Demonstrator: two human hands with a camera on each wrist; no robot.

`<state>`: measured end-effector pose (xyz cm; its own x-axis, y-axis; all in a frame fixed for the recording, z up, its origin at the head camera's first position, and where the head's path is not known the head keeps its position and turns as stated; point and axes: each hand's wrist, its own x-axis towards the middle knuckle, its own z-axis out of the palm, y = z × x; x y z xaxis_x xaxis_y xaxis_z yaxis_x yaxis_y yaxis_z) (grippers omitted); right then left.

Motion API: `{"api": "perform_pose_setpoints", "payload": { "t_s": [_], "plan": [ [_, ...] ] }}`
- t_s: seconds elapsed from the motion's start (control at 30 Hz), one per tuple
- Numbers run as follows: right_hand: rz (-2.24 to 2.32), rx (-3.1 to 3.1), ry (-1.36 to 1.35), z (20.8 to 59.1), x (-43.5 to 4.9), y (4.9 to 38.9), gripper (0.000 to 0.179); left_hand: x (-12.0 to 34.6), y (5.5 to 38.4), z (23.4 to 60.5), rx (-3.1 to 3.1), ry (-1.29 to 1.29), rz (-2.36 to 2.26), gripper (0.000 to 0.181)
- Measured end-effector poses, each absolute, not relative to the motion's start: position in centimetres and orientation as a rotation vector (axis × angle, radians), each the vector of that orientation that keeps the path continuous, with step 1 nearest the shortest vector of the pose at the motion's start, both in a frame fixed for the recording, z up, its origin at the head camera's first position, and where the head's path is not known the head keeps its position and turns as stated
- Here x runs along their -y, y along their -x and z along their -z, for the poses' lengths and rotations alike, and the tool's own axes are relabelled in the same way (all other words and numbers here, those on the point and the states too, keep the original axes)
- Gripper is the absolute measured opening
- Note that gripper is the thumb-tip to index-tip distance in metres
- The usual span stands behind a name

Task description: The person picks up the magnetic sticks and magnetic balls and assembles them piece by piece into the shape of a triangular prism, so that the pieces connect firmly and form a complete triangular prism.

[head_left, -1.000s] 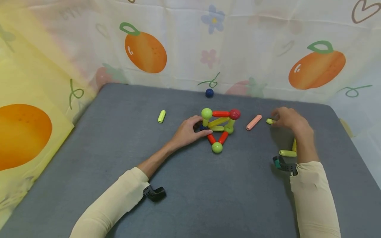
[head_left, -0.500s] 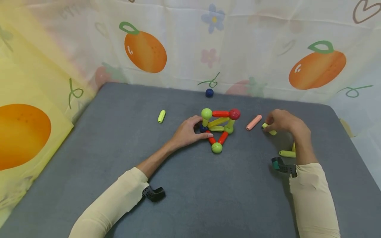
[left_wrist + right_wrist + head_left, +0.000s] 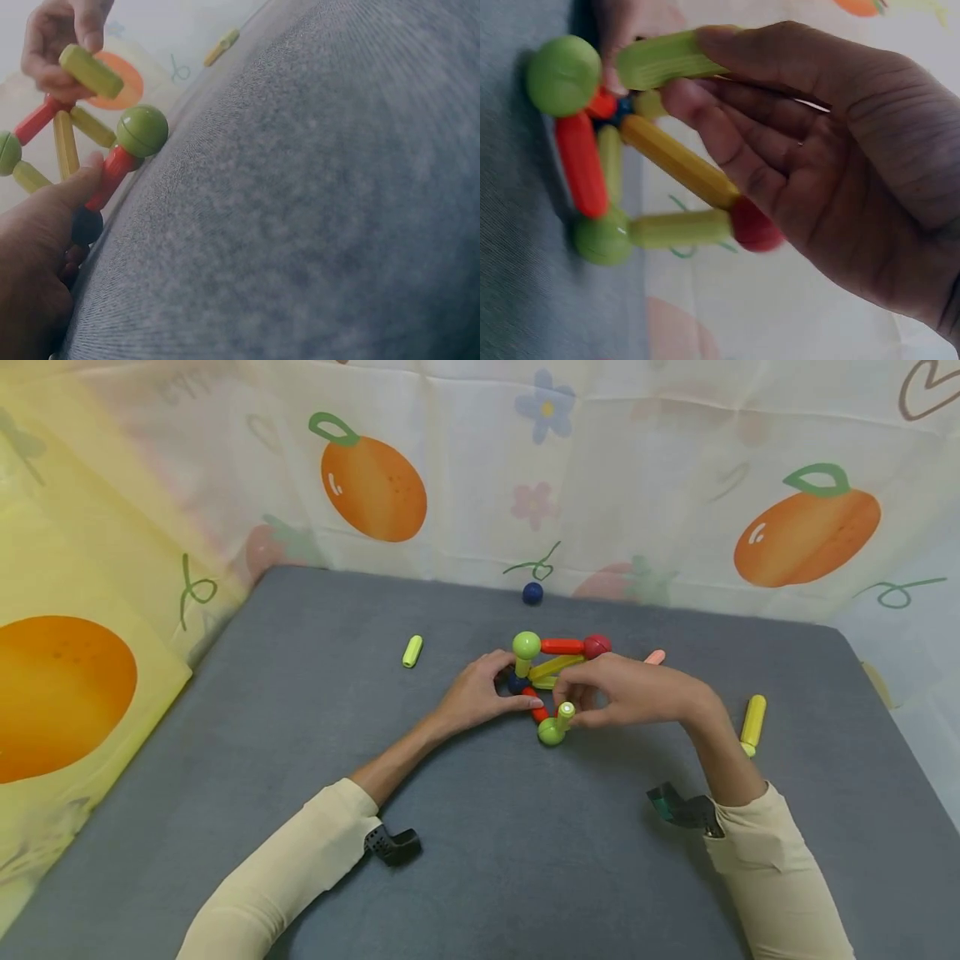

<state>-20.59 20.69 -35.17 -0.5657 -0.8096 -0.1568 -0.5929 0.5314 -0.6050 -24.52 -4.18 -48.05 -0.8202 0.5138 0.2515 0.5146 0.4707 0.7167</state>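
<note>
My left hand (image 3: 480,693) grips the near-left corner of a magnetic ball-and-stick frame (image 3: 112,176), its thumb on a red stick and its fingers by the dark blue ball (image 3: 87,226). My right hand (image 3: 637,689) pinches a light green magnetic stick (image 3: 664,60) between thumb and fingers. That stick is tilted just above the frame's front green ball (image 3: 564,75); both wrist views show a gap between them. A raised green ball (image 3: 527,645), a red stick (image 3: 562,647) and a red ball (image 3: 597,647) form the top. The right hand hides part of the frame in the head view.
A light green stick (image 3: 412,652) lies left of the frame. The blue ball (image 3: 532,593) sits at the table's back edge by the printed cloth (image 3: 465,460). A pink stick (image 3: 655,657) is partly behind my right hand. Further right lies a yellow stick (image 3: 753,720).
My right hand has picked up the light green stick from the table's right side and carried it left to the frame's front ball. The left hand has kept its grip.
</note>
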Motion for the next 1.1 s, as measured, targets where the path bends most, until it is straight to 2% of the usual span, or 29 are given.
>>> {"api": "perform_pose_setpoints", "payload": {
  "t_s": [0.43, 0.63, 0.83, 0.97, 1.1],
  "plan": [
    [0.669, -2.352, 1.065, 36.2, -19.8, 20.6, 0.017, 3.9, 24.3, 48.0, 2.686, 0.950, 1.289, 0.048],
    [0.693, -2.373, 0.972, 35.0, -20.6, 20.1, 0.028, 4.0, 24.3, 47.9, 2.684, 0.957, 1.290, 0.047],
    [0.840, -2.468, 0.965, 32.5, -23.5, 20.4, 0.022, 4.2, 24.3, 48.0, 2.659, 0.964, 1.305, 0.031],
    [1.061, -2.673, 0.839, 31.9, -25.4, 23.1, 0.018, 4.1, 24.4, 48.0, 2.637, 0.980, 1.342, 0.021],
    [1.119, -2.893, 0.707, 33.6, -25.0, 28.7, 0.012, 4.2, 24.5, 48.1, 2.617, 0.958, 1.392, 0.019]
  ]
}}
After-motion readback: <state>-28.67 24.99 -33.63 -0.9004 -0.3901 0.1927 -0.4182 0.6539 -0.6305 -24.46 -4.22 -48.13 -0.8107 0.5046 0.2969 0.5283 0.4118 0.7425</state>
